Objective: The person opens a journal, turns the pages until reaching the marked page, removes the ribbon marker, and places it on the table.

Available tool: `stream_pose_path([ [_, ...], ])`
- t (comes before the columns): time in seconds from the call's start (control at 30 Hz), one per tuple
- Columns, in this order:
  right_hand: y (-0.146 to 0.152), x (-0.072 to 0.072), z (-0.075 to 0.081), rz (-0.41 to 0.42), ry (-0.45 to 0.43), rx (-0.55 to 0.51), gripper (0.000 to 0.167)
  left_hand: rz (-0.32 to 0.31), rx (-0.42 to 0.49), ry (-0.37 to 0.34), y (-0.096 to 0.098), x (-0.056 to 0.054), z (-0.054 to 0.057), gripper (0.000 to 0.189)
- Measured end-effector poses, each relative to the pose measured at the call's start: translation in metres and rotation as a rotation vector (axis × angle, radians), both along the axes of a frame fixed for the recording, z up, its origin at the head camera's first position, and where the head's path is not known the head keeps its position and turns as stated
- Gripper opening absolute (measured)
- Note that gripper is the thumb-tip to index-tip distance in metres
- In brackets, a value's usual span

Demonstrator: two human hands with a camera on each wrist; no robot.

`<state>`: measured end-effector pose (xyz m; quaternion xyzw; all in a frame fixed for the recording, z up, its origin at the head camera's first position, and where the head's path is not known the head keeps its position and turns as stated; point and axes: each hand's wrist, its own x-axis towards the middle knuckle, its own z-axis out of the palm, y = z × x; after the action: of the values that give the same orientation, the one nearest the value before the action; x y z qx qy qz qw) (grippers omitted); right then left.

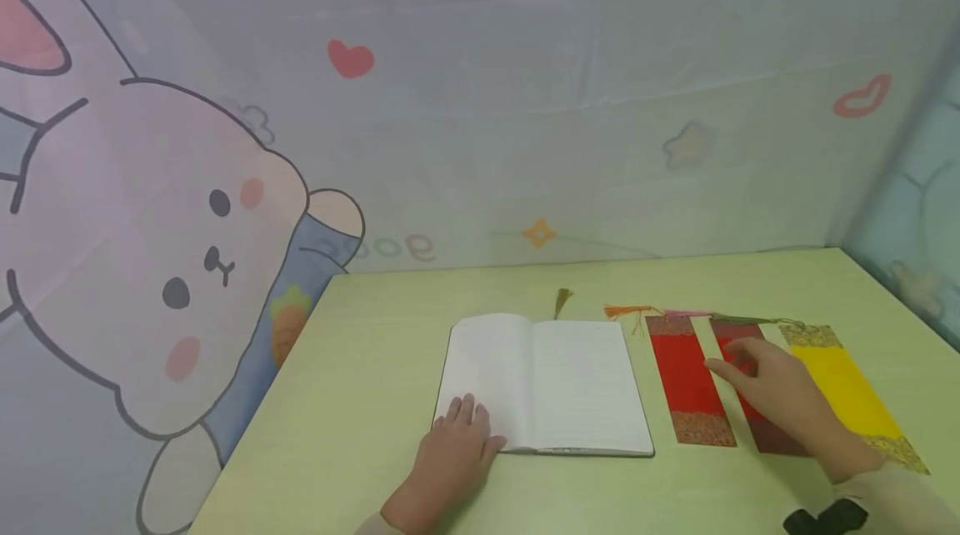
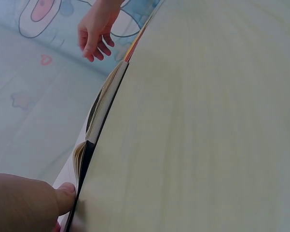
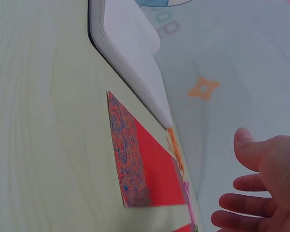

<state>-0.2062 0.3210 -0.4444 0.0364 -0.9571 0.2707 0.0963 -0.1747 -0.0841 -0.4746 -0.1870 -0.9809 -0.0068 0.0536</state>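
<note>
An open notebook (image 1: 581, 385) with white pages lies on the table. My left hand (image 1: 457, 450) rests flat on the lower part of its left page, thumb at the bottom edge. To the right lie a red bookmark (image 1: 686, 372) with patterned ends, a darker red one (image 1: 780, 433) and a yellow one (image 1: 843, 377). Over the darker red bookmark, partly hiding it, hovers my right hand (image 1: 780, 389). Its fingers are loosely bent with nothing between them, and the right wrist view shows the same hand (image 3: 275, 183) raised above the table.
Orange (image 1: 628, 312), pink (image 1: 686, 314) and green (image 1: 750, 320) tassels trail along the bookmarks' top ends. A dark green tassel (image 1: 562, 302) sticks out past the notebook's top edge. Behind the pale table (image 1: 315, 435) hangs a cartoon-printed cloth (image 1: 480, 143).
</note>
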Motion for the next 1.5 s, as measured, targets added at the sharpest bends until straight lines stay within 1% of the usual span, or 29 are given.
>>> stream_pose_path([
  [0.17, -0.014, -0.001, -0.004, 0.079, -0.004, -0.019, 0.059, 0.000, -0.005, 0.004, 0.000, -0.001, 0.003, 0.053],
  [0.33, -0.026, 0.000, -0.009, 0.160, -0.009, 0.010, 0.062, 0.002, 0.006, -0.013, 0.000, 0.001, 0.000, 0.054],
  [0.5, -0.035, -0.003, -0.015, 0.257, 0.005, 0.052, 0.059, 0.000, 0.009, -0.005, 0.000, 0.000, 0.001, 0.054],
  [0.67, -0.040, -0.006, -0.025, 0.368, 0.012, 0.094, 0.064, -0.009, 0.008, 0.007, 0.001, 0.000, 0.000, 0.054],
  [0.77, -0.043, -0.008, -0.030, 0.449, 0.016, 0.089, 0.067, -0.020, 0.002, 0.023, 0.000, -0.001, 0.000, 0.052],
  [0.83, -0.046, -0.009, -0.033, 0.487, 0.015, 0.084, 0.072, -0.022, -0.006, 0.026, 0.000, -0.001, 0.000, 0.052],
  [1.0, -0.053, -0.014, -0.036, 0.543, -0.005, 0.066, 0.084, -0.010, -0.020, 0.017, 0.001, 0.000, 0.003, 0.053],
  [1.2, -0.057, -0.016, -0.036, 0.622, 0.014, 0.073, 0.083, -0.008, -0.019, 0.013, 0.002, 0.002, 0.004, 0.052],
  [1.4, -0.057, -0.016, -0.037, 0.618, -0.012, 0.091, 0.076, 0.004, -0.027, -0.007, 0.002, 0.000, 0.003, 0.054],
  [1.5, -0.058, -0.017, -0.036, 0.607, -0.021, 0.102, 0.072, 0.004, -0.022, -0.001, 0.002, -0.001, 0.003, 0.054],
])
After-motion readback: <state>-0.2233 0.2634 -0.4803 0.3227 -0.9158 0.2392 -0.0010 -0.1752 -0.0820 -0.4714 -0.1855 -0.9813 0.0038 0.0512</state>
